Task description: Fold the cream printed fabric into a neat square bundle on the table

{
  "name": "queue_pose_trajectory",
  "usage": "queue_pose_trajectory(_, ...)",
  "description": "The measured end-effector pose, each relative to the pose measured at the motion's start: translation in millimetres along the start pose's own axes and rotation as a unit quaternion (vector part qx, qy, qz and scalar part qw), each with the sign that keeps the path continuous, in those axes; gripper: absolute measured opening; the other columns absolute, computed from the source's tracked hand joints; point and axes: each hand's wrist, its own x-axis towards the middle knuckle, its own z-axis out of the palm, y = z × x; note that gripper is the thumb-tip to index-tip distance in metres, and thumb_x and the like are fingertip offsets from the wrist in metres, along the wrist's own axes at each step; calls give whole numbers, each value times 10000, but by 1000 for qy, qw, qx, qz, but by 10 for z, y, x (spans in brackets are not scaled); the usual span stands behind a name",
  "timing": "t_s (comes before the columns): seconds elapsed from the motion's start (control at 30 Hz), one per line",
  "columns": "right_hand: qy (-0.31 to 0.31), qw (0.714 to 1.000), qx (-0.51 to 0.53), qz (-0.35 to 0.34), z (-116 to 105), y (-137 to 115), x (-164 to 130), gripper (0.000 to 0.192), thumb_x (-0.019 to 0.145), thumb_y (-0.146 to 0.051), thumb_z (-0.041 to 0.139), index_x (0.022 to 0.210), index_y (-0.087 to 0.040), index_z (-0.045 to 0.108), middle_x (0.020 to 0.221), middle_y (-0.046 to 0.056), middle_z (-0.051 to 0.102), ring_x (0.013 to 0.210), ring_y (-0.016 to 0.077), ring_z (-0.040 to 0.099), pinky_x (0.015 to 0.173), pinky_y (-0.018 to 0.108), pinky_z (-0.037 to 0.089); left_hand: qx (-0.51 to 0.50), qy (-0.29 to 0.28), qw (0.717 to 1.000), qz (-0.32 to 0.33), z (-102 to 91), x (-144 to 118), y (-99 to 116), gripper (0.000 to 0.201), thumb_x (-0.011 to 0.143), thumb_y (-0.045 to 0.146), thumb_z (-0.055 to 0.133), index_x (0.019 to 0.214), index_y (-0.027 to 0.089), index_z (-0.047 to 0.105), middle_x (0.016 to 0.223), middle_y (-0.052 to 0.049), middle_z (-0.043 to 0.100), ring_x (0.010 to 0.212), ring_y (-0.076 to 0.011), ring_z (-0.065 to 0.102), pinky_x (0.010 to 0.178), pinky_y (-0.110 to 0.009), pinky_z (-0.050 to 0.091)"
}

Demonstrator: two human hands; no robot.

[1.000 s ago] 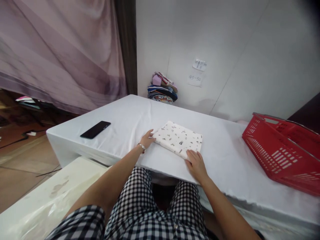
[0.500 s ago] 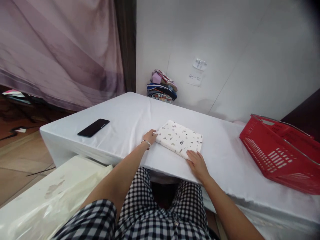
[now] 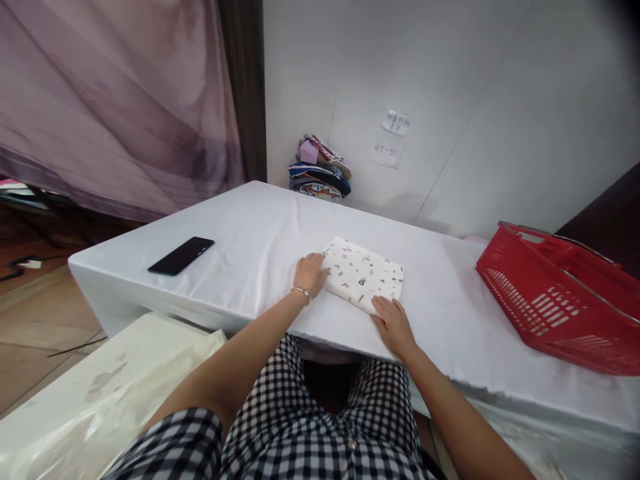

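Head view: a folded cloth, white with small dark prints, is seen lying flat on the counter a little above the middle of the frame. The left hand is laid flat on the cloth's left end, with the fingers spread and nothing gripped; a thin bracelet is worn at the wrist. The right hand is laid flat at the cloth's lower corner, palm down, also with an open grip and nothing held. The cloth is thus found between the two hands, up and to the right of the left hand, up and to the left of the right one. Its long side runs from the upper left down to the lower right. Both hands touch it, so neither is closer.

A black phone is seen well apart at the left of the counter. A red basket is set at the right edge of the frame. A pile of coloured clothes is stacked by the wall at the counter's far edge.
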Motion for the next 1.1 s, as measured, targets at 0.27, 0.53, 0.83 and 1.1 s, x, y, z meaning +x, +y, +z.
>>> queue_pose_trajectory(0.27, -36, 999, 0, 7, -29, -37, 6, 394, 903, -236, 379, 1283, -184, 471, 1317, 92, 497, 1235, 210, 420, 1050, 456, 262, -23, -151, 981, 121, 256, 1, 61, 552, 859, 562, 332, 1312, 258, 418, 1420, -31, 373, 1334, -239, 254, 1098, -455, 136)
queue_pose_trajectory(0.53, -94, 994, -3, 48, -276, -193, 322, 434, 875, -301, 432, 1286, -163, 461, 1388, 108, 406, 1318, 258, 283, 1063, 475, 210, -23, -151, 982, 115, 247, -13, 34, 550, 863, 551, 340, 1322, 256, 409, 1427, -34, 361, 1342, -227, 235, 1106, -437, 98)
queue_pose_trajectory(0.83, -171, 984, 17, 41, -14, -379, 621, 596, 868, -408, 429, 1388, -149, 297, 1461, 119, 266, 1352, 253, 202, 1079, 472, 151, 4, -184, 977, 106, 199, 24, 77, 559, 873, 546, 304, 1334, 243, 392, 1442, -33, 335, 1351, -221, 214, 1103, -442, 96)
queue_pose_trajectory(1.1, -154, 988, -4, -3, -194, -93, 304, 544, 821, -179, 412, 1361, -154, 356, 1429, 101, 341, 1324, 229, 273, 1063, 428, 237, -9, -161, 977, 137, 68, -173, 59, 668, 766, 440, 536, 1366, 223, 340, 1449, -71, 315, 1350, -233, 217, 1118, -431, 98)
